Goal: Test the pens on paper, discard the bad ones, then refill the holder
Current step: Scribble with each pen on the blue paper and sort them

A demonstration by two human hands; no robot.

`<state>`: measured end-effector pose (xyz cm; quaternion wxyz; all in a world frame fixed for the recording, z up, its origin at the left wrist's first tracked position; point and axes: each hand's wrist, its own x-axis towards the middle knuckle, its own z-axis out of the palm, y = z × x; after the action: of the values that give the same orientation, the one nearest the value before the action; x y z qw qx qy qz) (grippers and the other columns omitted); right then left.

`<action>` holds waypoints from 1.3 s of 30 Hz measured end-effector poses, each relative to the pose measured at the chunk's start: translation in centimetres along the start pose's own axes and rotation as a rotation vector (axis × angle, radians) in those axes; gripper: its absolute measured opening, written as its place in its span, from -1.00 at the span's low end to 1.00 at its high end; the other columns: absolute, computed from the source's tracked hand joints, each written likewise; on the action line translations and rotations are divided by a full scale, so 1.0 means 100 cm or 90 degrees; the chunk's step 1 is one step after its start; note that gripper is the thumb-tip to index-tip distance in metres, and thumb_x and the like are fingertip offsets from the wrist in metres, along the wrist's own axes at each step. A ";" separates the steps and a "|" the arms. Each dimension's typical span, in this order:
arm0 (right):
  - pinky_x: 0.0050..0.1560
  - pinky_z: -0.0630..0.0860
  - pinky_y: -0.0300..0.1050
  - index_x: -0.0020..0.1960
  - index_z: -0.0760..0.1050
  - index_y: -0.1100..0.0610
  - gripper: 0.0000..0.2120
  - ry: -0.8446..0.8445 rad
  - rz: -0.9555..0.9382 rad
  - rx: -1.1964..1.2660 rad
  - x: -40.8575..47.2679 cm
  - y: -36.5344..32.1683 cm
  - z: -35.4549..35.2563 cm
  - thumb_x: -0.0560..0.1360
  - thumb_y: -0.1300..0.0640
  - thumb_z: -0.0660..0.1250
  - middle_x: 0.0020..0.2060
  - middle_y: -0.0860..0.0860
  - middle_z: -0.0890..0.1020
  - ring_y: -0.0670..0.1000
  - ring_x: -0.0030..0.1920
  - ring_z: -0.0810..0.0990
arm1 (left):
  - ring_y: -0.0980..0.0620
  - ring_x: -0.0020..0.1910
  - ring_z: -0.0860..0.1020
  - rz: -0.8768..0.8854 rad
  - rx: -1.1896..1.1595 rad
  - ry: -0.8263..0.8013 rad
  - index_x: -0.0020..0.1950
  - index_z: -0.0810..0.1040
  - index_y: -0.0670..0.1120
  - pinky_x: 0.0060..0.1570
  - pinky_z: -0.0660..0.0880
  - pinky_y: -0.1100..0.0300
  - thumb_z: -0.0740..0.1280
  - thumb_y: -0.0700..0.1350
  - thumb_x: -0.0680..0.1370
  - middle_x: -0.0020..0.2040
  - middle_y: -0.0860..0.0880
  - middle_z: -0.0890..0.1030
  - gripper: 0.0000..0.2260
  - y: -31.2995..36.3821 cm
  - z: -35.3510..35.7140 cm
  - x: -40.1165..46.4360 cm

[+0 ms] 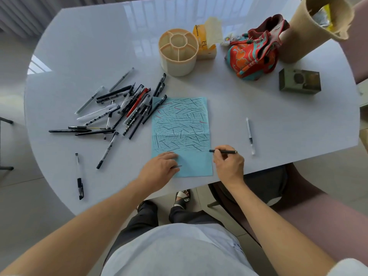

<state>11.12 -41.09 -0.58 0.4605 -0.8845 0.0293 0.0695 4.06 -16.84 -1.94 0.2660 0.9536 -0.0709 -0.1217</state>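
A blue sheet of paper (182, 124) covered in black and red test strokes lies on the white table (79, 46). My right hand (229, 162) grips a thin dark pen (224, 151), its tip at the paper's right edge. My left hand (161, 168) rests palm down on the paper's lower left corner, with a small grey piece, maybe a cap (178, 166), showing under its fingers. A heap of several pens (123, 108) lies left of the paper. The beige round holder (178, 51), with compartments, stands empty behind the paper.
A lone clear pen (250, 135) lies right of the paper, and two more pens (79, 176) sit near the left front edge. A colourful cloth bag (253, 52), tissue box (205, 40), tan fabric bin (318, 26) and small green box (299, 81) stand at the back right.
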 end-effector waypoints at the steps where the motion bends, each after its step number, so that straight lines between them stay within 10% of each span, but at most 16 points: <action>1: -0.24 0.56 -0.41 -0.03 0.59 0.06 -0.91 0.000 0.011 0.045 -0.002 -0.002 -0.001 0.60 0.19 0.33 -0.21 -0.01 0.69 -0.09 -0.23 0.68 | 0.02 0.39 0.44 -0.005 -0.007 0.008 0.00 0.67 -0.07 0.30 0.41 0.13 0.30 0.02 0.62 0.30 0.02 0.59 -0.78 0.001 0.000 0.000; 8: -0.16 0.70 -0.01 0.00 0.58 0.20 -0.94 -0.137 0.142 0.373 -0.019 -0.026 0.002 0.62 0.21 0.35 -0.20 0.19 0.72 0.17 -0.22 0.71 | 0.03 0.14 0.54 -0.039 -0.065 0.051 0.02 0.66 -0.02 0.09 0.47 0.16 0.33 0.05 0.60 0.15 0.07 0.64 -0.81 0.016 -0.006 0.001; 24: -0.16 0.69 0.01 -0.02 0.59 0.21 -0.91 -0.209 0.171 0.357 -0.027 -0.039 0.020 0.62 0.19 0.37 -0.27 0.14 0.71 0.09 -0.34 0.65 | 0.07 -0.39 0.52 -0.080 -0.110 0.000 -0.23 0.44 0.05 -0.29 0.47 0.11 0.28 -0.07 0.61 -0.44 0.18 0.47 -0.78 0.046 -0.021 0.005; 28: -0.20 0.66 -0.06 -0.01 0.59 0.20 -0.88 -0.263 0.180 0.297 -0.016 -0.040 0.014 0.62 0.15 0.37 -0.26 0.11 0.69 0.06 -0.30 0.64 | 0.15 -0.33 0.59 -0.087 -0.159 -0.032 -0.17 0.53 0.03 -0.21 0.51 0.14 0.30 -0.01 0.61 -0.34 0.16 0.60 -0.83 0.045 -0.017 0.007; 32: -0.26 0.64 -0.10 0.00 0.55 0.19 -0.86 -0.170 0.201 0.143 0.042 -0.030 -0.020 0.66 0.15 0.28 -0.14 0.15 0.65 -0.02 -0.27 0.62 | 0.15 0.00 0.58 -0.143 -0.173 -0.012 0.33 0.52 0.05 0.04 0.49 0.16 0.31 0.20 0.57 0.09 0.15 0.63 -0.61 0.032 -0.020 0.008; 39: -0.11 0.59 0.00 0.19 0.50 0.20 -0.80 -0.147 0.124 -0.380 0.117 0.016 -0.062 0.59 0.19 0.30 0.01 0.21 0.64 0.21 -0.08 0.62 | 0.08 0.01 0.59 -0.298 -0.067 0.122 0.20 0.60 0.04 0.07 0.50 0.10 0.32 -0.01 0.58 0.12 0.06 0.62 -0.79 -0.026 -0.043 -0.022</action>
<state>23.05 -47.00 -0.13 0.1723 -0.9596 0.0398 0.2188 3.31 -12.14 0.69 0.2853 0.9362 0.1833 -0.0928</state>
